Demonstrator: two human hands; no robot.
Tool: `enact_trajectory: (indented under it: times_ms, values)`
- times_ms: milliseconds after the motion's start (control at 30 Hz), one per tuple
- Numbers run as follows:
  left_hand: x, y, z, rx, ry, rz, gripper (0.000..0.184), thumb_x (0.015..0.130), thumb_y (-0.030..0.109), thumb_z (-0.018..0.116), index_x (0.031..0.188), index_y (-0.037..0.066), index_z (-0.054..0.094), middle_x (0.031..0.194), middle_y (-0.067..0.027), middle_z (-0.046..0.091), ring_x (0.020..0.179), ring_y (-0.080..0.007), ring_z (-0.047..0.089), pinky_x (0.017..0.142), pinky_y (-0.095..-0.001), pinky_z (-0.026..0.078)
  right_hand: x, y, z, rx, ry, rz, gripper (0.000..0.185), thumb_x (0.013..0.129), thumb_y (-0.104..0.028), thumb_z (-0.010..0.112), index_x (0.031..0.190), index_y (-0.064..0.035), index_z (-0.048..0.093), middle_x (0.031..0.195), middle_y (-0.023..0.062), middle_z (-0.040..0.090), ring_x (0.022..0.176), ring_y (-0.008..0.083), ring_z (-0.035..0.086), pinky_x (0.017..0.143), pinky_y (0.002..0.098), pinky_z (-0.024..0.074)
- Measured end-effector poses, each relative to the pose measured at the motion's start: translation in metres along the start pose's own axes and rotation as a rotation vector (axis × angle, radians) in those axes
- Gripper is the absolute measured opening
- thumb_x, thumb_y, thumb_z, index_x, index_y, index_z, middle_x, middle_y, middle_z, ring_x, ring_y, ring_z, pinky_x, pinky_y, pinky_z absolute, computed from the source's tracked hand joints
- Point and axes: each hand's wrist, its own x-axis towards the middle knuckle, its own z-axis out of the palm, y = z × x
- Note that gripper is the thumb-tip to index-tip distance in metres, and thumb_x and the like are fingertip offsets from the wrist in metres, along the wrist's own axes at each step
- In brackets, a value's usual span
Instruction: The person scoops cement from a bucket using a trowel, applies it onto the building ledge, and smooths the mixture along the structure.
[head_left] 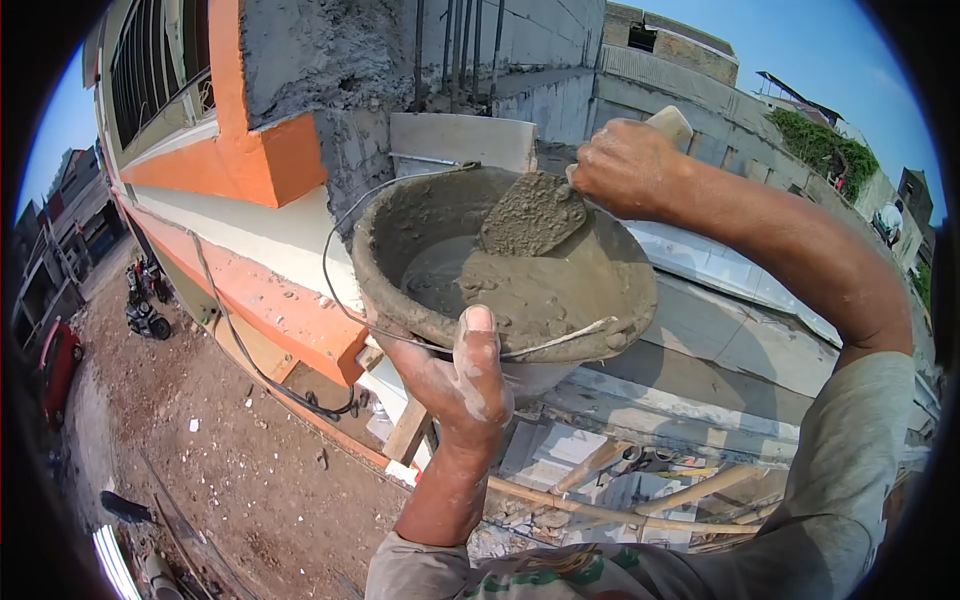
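Note:
A bucket (630,270) coated in grey mortar is in the middle of the view, tilted a little, with wet mortar (540,285) inside. My left hand (455,375) grips its near rim, thumb up over the edge and fingers under the outside. My right hand (630,170) is closed round the pale handle (670,128) of a trowel. The trowel's blade (535,213), loaded with mortar, is over the far part of the bucket's opening. A thin wire handle (328,262) loops round the bucket's left side.
An orange and white ledge (285,320) runs along the left, with a rough plastered column (350,150) behind. Steel bars (460,50) rise beyond the bucket. Bamboo poles (690,492) lie below right. Far down are dirt ground (230,440), a motorcycle (145,310) and a red car (60,370).

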Motion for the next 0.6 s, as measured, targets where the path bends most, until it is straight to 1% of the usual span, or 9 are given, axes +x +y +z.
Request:
enact_trajectory:
  times_ms: [67, 100, 200, 233, 300, 433, 533, 567, 600]
  values:
    - [-0.007, 0.004, -0.001, 0.059, -0.069, 0.056, 0.079, 0.082, 0.020, 0.059, 0.140, -0.009, 0.014, 0.135, -0.0229, 0.030, 0.125, -0.0313, 0.033, 0.106, -0.0422, 0.025, 0.008, -0.012, 0.018, 0.165, -0.079, -0.096, 0.011, 0.075, -0.013, 0.060, 0.073, -0.0047, 0.067, 0.072, 0.0149, 0.067, 0.073, 0.0308, 0.067, 0.065, 0.0415, 0.0539]
    - [-0.011, 0.006, -0.002, 0.088, -0.099, 0.082, 0.079, 0.082, 0.019, 0.059, 0.140, -0.009, 0.013, 0.136, -0.0233, 0.029, 0.126, -0.0318, 0.033, 0.106, -0.0424, 0.025, 0.006, -0.019, 0.028, 0.263, -0.107, -0.092, 0.012, 0.075, -0.015, 0.061, 0.074, -0.0040, 0.067, 0.072, 0.0160, 0.066, 0.073, 0.0324, 0.067, 0.065, 0.0426, 0.0535]
    - [-0.019, 0.007, 0.008, 0.017, -0.044, 0.153, 0.075, 0.080, 0.025, 0.057, 0.137, -0.010, 0.023, 0.133, -0.0229, 0.034, 0.123, -0.0297, 0.037, 0.105, -0.0421, 0.028, 0.004, -0.031, 0.033, 0.477, -0.152, -0.102, 0.019, 0.072, -0.021, 0.063, 0.075, -0.0024, 0.066, 0.071, 0.0189, 0.065, 0.075, 0.0367, 0.065, 0.066, 0.0454, 0.0523]
    - [-0.024, 0.005, 0.005, 0.056, -0.107, 0.136, 0.081, 0.080, 0.024, 0.058, 0.140, -0.009, 0.015, 0.136, -0.0230, 0.030, 0.125, -0.0311, 0.034, 0.106, -0.0430, 0.027, 0.002, -0.037, 0.029, 0.525, -0.165, -0.114, 0.021, 0.072, -0.022, 0.064, 0.075, -0.0020, 0.066, 0.071, 0.0198, 0.064, 0.075, 0.0378, 0.065, 0.066, 0.0460, 0.0519]
    - [-0.029, 0.006, 0.008, 0.111, -0.158, 0.198, 0.083, 0.080, 0.022, 0.059, 0.140, -0.009, 0.011, 0.137, -0.0229, 0.028, 0.126, -0.0315, 0.032, 0.106, -0.0432, 0.026, -0.010, -0.043, 0.021, 0.636, -0.185, -0.116, 0.024, 0.071, -0.025, 0.063, 0.074, -0.0012, 0.064, 0.071, 0.0215, 0.062, 0.074, 0.0400, 0.062, 0.065, 0.0472, 0.0502]
    - [-0.033, 0.015, 0.025, 0.165, -0.189, 0.245, 0.087, 0.081, 0.022, 0.059, 0.141, -0.009, 0.006, 0.138, -0.0237, 0.024, 0.129, -0.0332, 0.027, 0.107, -0.0437, 0.024, -0.038, -0.051, 0.026, 0.944, -0.130, -0.183, 0.024, 0.071, -0.024, 0.061, 0.072, 0.0003, 0.059, 0.068, 0.0231, 0.059, 0.068, 0.0417, 0.057, 0.062, 0.0477, 0.0462]
    - [-0.026, 0.014, 0.035, 0.240, -0.181, 0.324, 0.088, 0.081, 0.025, 0.060, 0.141, -0.012, 0.007, 0.139, -0.0277, 0.022, 0.130, -0.0380, 0.025, 0.108, -0.0480, 0.019, -0.054, -0.047, 0.024, 1.087, -0.159, -0.170, 0.024, 0.071, -0.024, 0.061, 0.072, 0.0004, 0.059, 0.065, 0.0226, 0.056, 0.065, 0.0412, 0.056, 0.059, 0.0462, 0.0441]
    - [-0.024, 0.011, 0.035, 0.274, -0.190, 0.347, 0.091, 0.080, 0.029, 0.061, 0.140, -0.013, 0.007, 0.140, -0.0308, 0.020, 0.131, -0.0421, 0.023, 0.108, -0.0518, 0.015, -0.058, -0.043, 0.020, 1.095, -0.206, -0.153, 0.022, 0.072, -0.021, 0.063, 0.077, 0.0006, 0.062, 0.071, 0.0226, 0.060, 0.069, 0.0395, 0.058, 0.064, 0.0457, 0.0457]
    - [-0.023, 0.008, 0.035, 0.311, -0.203, 0.367, 0.093, 0.079, 0.032, 0.062, 0.139, -0.014, 0.008, 0.141, -0.0340, 0.018, 0.132, -0.0462, 0.020, 0.108, -0.0556, 0.011, -0.060, -0.039, 0.016, 1.103, -0.223, -0.134, 0.022, 0.072, -0.021, 0.063, 0.077, 0.0008, 0.061, 0.069, 0.0214, 0.060, 0.067, 0.0374, 0.058, 0.063, 0.0452, 0.0451]
